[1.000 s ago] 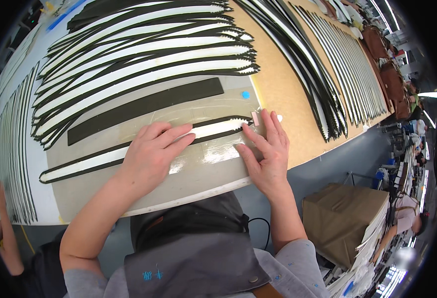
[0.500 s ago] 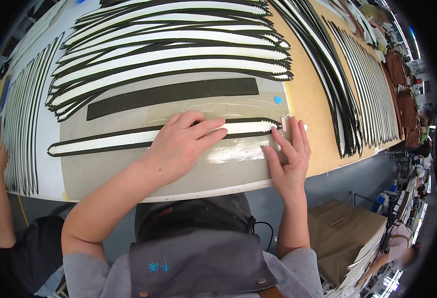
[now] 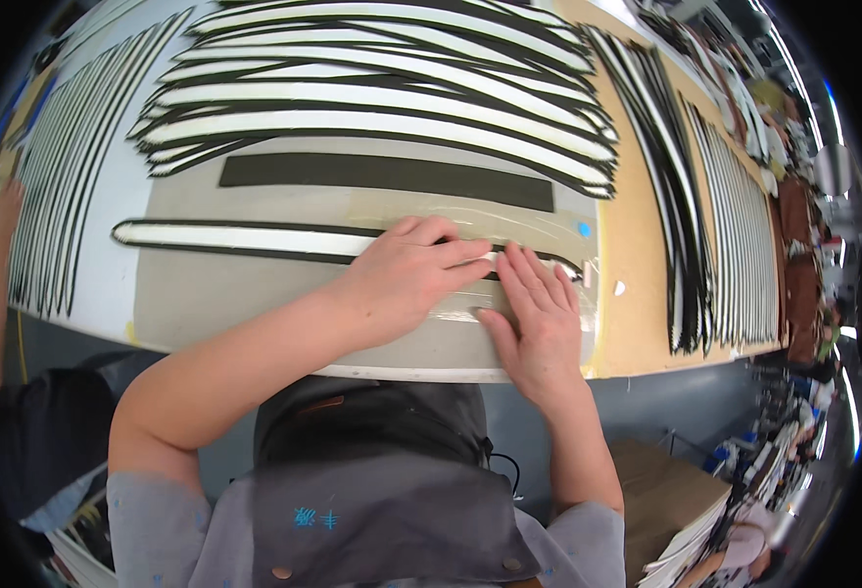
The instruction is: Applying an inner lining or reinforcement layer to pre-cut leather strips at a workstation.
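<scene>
A long white strip with black edges (image 3: pixel 255 238) lies across the grey work mat (image 3: pixel 255 304), its rounded end to the left. My left hand (image 3: pixel 402 279) rests on the middle of this strip, fingers stretched to the right and the outer ones slightly bent. Over the right part of it my right hand (image 3: pixel 541 323) lies flat, fingers pointing away and thumb spread toward the left hand. The fingertips of both hands nearly meet. They hide part of the strip; its pointed right end shows beyond my right fingers. Neither hand grasps anything.
Beyond the strip lies a flat black bar (image 3: pixel 387 179), then a pile of similar strips (image 3: pixel 372 121). More strips hang together at right (image 3: pixel 681 216), with thin strips in rows (image 3: pixel 744 245) beyond. A blue dot (image 3: pixel 584 229) marks the mat. Another person's arm (image 3: pixel 0 235) reaches in at left.
My right hand has moved left from the strip's right end and now lies flat on it near my left hand. The view has turned, so the table appears tilted differently.
</scene>
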Available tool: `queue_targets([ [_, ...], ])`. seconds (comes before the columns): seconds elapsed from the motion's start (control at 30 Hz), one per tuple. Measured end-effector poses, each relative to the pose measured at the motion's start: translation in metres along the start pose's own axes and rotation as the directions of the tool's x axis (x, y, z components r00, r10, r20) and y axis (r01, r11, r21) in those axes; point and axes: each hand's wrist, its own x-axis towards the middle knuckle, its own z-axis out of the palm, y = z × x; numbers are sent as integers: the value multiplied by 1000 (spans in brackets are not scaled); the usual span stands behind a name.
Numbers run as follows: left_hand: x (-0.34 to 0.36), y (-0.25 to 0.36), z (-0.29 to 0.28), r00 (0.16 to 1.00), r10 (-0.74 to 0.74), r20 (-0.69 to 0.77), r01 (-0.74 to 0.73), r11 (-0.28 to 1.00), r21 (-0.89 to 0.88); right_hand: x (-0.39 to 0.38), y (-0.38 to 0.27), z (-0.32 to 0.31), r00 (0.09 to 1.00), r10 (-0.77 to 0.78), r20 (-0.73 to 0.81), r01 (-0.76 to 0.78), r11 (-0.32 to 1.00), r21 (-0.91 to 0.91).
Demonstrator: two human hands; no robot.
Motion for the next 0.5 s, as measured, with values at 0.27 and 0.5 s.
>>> queue_targets([
  [0.27,-42,-37,-52,952,-256,-170,238,964,-119,-5,8,2,999,6,47,-6,1000,0],
  [0.5,-72,-27,-47,970,-201,-135,205,979,18,-4,6,4,998,11,55,-12,1000,16],
])
